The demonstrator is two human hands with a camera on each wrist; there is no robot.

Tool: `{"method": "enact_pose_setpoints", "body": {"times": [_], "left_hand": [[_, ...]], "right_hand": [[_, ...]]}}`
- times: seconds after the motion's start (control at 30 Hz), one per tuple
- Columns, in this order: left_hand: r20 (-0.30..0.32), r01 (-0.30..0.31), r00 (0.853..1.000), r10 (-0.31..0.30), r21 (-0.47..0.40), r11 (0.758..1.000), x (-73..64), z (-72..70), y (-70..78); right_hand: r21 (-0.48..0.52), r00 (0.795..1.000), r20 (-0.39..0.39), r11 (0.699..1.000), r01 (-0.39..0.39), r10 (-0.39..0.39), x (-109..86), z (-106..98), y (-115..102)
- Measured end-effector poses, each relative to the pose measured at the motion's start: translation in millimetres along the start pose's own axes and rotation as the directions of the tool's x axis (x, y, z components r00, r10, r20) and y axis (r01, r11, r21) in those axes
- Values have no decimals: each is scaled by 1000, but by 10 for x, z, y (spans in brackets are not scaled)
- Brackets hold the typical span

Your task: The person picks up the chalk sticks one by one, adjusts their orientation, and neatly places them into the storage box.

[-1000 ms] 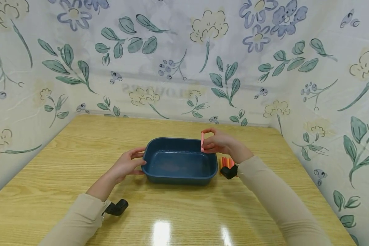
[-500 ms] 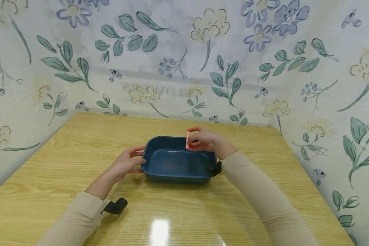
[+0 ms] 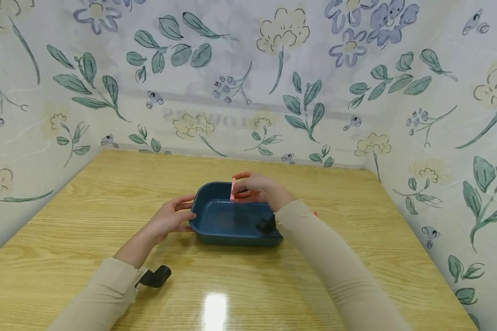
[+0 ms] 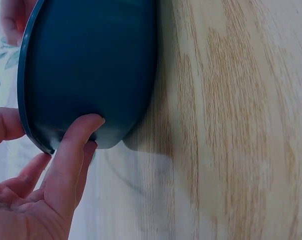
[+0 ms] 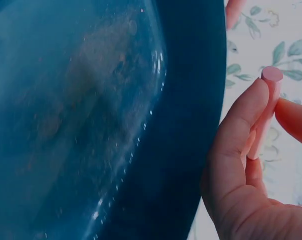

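A dark blue rectangular basin [image 3: 228, 240] with rounded corners stands on the wooden table. At its left end, my left hand [image 3: 171, 218] holds the rim and wall, with fingers against the outside [image 4: 73, 155]. Over the far side of the basin, my right hand [image 3: 254, 187] pinches a pink stick [image 3: 233, 189]. In the right wrist view the pink stick [image 5: 266, 115] is a short smooth cylinder with a flat end, held between thumb and fingers. My right forearm covers the basin's right end.
Beyond the right sleeve, a small red tip [image 3: 316, 214] peeks out at the table. Black wrist-mounted pieces [image 3: 157, 277] stick out from both cuffs. A floral cloth wall [image 3: 232, 92] surrounds the wooden table [image 3: 232, 276] at the back and sides.
My right hand has carried the pink stick leftward along the basin's far side. Its sleeve now hides most of the coloured sticks to the right. The left hand stays at the basin's left end.
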State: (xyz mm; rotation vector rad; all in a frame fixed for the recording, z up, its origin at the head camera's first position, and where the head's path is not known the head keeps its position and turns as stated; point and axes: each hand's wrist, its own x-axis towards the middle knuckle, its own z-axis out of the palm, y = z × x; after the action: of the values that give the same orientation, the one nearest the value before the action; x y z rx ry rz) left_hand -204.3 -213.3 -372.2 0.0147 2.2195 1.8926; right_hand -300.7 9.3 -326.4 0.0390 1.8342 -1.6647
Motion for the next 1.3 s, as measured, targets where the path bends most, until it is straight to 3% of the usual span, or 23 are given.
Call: {"method": "enact_pose_setpoints", "body": {"times": [0.4,0.77,0.97,1.3], "left_hand": [[-8,8,1000,-8,30,1000,53,4,-5],[3,10,1000,-10,20,1000,37,-3,-4],[4,12,1000,-12,32,999,22,-10,5],[-8,26,1000,-25,44,999,-27,29,26]], "right_hand": [[-47,992,81,995,-89,92,177,273,-1],[-135,983,26,975,-177,182,340,453,-6],[-158,977,34,966,-204,212,383,541,-10],[-185,958,55,946,-266,280,448,515,73]]}}
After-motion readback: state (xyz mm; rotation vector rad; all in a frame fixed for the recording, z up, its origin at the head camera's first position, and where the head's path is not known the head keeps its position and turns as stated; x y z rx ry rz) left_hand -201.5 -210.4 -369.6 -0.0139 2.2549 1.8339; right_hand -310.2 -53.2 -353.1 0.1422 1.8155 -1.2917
